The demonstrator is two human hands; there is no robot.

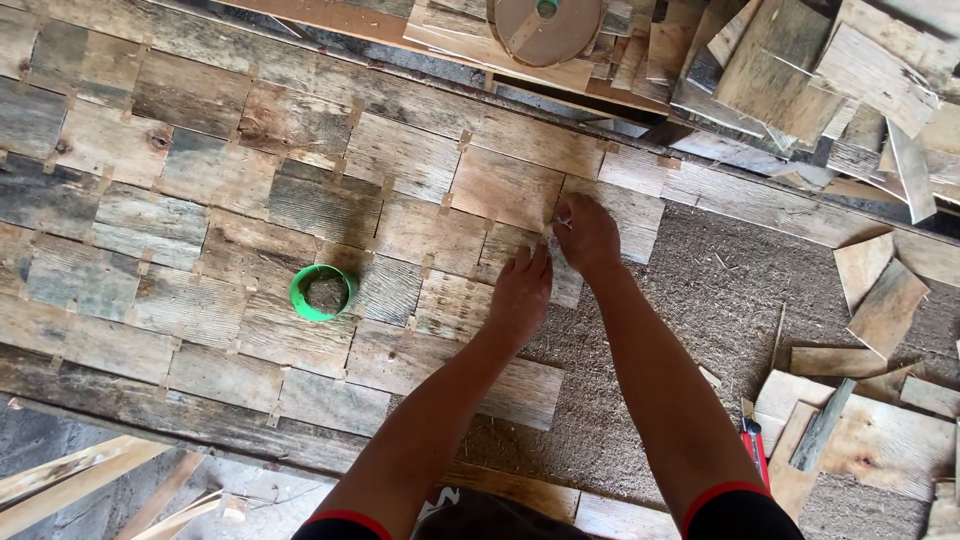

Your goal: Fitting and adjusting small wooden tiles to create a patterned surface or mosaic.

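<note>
Two hands on one shingle (515, 250): past the green tape ring (322, 292), the left hand (520, 295) presses flat and open, the right hand (585, 235) pinches a small metal fastener (563, 222). Could easily slip and jab those fingers, or the piece shifts crooked.

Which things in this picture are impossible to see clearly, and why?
Head view:
- Small pale item at the right hand: too small, fingers cover it.
- Wooden tile under the flat left hand: partly covered.
- Round tan disc: cut by top edge.
- Red-handled tool: hidden partly by the right forearm.
</note>
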